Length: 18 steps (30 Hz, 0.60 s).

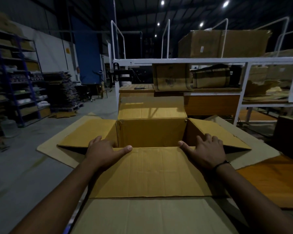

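Standing mouth-up, an open cardboard box (152,132) lies centred in front of the person, its longer side running left to right and all four flaps folded outward. The left hand (103,151) and right hand (205,151) press on the box's near corners. Each grip is apart, fingers spread and thumbs lying along the near flap (150,171). The box sits on a flat cardboard sheet (142,217) over an orange-brown surface (269,181). Behind it a white rack (176,60) holds more boxes, with dim warehouse shelving (22,81) at the left.
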Each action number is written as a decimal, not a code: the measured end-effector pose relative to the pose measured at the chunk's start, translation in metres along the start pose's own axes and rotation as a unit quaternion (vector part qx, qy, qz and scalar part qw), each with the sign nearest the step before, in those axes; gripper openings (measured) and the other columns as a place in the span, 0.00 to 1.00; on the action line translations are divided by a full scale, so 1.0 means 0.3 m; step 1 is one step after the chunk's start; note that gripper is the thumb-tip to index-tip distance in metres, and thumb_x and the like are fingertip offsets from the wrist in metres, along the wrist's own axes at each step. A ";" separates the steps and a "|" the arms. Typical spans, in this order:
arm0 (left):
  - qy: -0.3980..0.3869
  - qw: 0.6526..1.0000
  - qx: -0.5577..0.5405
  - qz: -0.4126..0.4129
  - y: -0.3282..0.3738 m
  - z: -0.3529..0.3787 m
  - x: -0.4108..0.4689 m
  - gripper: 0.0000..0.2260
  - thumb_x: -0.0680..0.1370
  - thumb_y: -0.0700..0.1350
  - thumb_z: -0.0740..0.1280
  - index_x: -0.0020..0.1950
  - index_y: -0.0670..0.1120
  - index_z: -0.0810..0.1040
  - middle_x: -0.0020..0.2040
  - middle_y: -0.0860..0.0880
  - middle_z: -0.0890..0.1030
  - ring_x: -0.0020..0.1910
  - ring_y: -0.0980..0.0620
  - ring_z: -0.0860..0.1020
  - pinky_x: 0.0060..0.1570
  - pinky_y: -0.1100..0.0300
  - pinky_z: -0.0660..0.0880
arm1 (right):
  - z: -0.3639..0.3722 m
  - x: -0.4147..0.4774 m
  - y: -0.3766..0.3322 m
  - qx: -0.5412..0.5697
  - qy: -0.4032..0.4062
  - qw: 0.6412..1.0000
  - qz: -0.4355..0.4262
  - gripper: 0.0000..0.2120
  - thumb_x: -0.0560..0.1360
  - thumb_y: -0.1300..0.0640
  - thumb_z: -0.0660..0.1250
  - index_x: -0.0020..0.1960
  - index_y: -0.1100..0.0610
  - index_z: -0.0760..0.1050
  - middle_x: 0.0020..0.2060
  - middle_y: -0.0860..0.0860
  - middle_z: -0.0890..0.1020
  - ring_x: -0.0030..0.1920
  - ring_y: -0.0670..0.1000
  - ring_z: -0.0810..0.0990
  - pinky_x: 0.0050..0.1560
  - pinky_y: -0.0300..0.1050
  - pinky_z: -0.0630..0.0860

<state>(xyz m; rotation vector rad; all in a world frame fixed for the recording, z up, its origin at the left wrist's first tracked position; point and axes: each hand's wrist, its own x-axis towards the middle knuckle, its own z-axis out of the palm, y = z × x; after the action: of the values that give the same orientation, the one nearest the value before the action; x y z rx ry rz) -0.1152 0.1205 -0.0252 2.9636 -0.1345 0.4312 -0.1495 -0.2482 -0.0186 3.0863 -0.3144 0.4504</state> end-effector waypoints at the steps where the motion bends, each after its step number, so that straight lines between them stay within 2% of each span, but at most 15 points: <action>1: -0.008 1.000 0.001 0.006 0.001 -0.021 0.013 0.47 0.67 0.85 0.43 0.58 0.54 0.84 0.59 0.47 0.83 0.69 0.43 0.73 0.64 0.47 0.68 | -0.013 0.005 0.000 0.010 -0.015 1.000 -0.001 0.52 0.70 0.18 0.37 0.76 0.53 0.67 0.75 0.62 0.66 0.74 0.65 0.63 0.72 0.60 0.61; 3: -0.014 1.000 -0.012 0.017 0.004 -0.070 0.057 0.49 0.63 0.87 0.42 0.53 0.53 0.84 0.47 0.51 0.83 0.50 0.51 0.80 0.50 0.54 0.76 | -0.050 0.022 -0.007 0.037 -0.039 0.999 -0.003 0.49 0.71 0.19 0.42 0.77 0.52 0.65 0.77 0.60 0.63 0.75 0.65 0.62 0.73 0.62 0.59; 4: -0.016 1.000 -0.011 0.021 0.009 -0.097 0.084 0.48 0.63 0.87 0.42 0.52 0.53 0.83 0.44 0.52 0.82 0.44 0.53 0.80 0.45 0.56 0.77 | -0.074 0.037 -0.016 0.049 -0.051 0.997 -0.008 0.47 0.72 0.20 0.44 0.77 0.52 0.64 0.78 0.59 0.62 0.76 0.64 0.61 0.74 0.62 0.59; 6: -0.004 0.999 0.034 0.037 0.036 -0.148 0.136 0.44 0.67 0.85 0.46 0.50 0.52 0.82 0.40 0.52 0.80 0.40 0.54 0.79 0.41 0.57 0.76 | -0.119 0.076 -0.042 0.059 -0.067 0.996 -0.030 0.44 0.74 0.22 0.47 0.77 0.50 0.64 0.77 0.58 0.63 0.76 0.62 0.61 0.74 0.62 0.58; 9: 0.023 0.994 0.085 0.069 0.104 -0.205 0.214 0.35 0.74 0.79 0.51 0.48 0.50 0.80 0.39 0.51 0.78 0.39 0.53 0.77 0.36 0.57 0.70 | -0.166 0.156 -0.098 0.067 -0.062 0.993 -0.078 0.38 0.76 0.25 0.51 0.75 0.48 0.65 0.75 0.56 0.66 0.74 0.60 0.62 0.73 0.61 0.60; 11: 0.028 0.992 0.088 0.083 0.147 -0.215 0.266 0.34 0.76 0.76 0.53 0.51 0.49 0.80 0.41 0.51 0.78 0.41 0.52 0.77 0.37 0.57 0.70 | -0.189 0.208 -0.139 0.064 -0.057 0.990 -0.108 0.35 0.78 0.27 0.53 0.75 0.49 0.66 0.75 0.56 0.67 0.75 0.60 0.62 0.73 0.61 0.62; 14: 0.039 0.989 0.106 0.099 0.200 -0.199 0.360 0.32 0.78 0.74 0.55 0.57 0.48 0.81 0.45 0.49 0.80 0.46 0.49 0.78 0.42 0.55 0.73 | -0.196 0.277 -0.207 0.022 -0.072 0.987 -0.141 0.35 0.78 0.29 0.56 0.77 0.49 0.64 0.76 0.56 0.66 0.76 0.60 0.62 0.73 0.60 0.64; 18: 0.028 0.993 0.082 0.084 0.240 -0.128 0.484 0.27 0.78 0.70 0.61 0.62 0.49 0.80 0.56 0.46 0.82 0.56 0.45 0.79 0.53 0.50 0.76 | -0.156 0.362 -0.289 -0.010 -0.083 0.985 -0.154 0.35 0.78 0.31 0.59 0.78 0.50 0.63 0.76 0.56 0.66 0.75 0.60 0.63 0.73 0.63 0.64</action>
<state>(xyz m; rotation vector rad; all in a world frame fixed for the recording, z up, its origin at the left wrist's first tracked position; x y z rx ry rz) 0.0050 0.0458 0.0626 3.1093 -0.3625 0.5736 -0.0434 -0.1829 0.0589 3.0790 0.1580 0.1812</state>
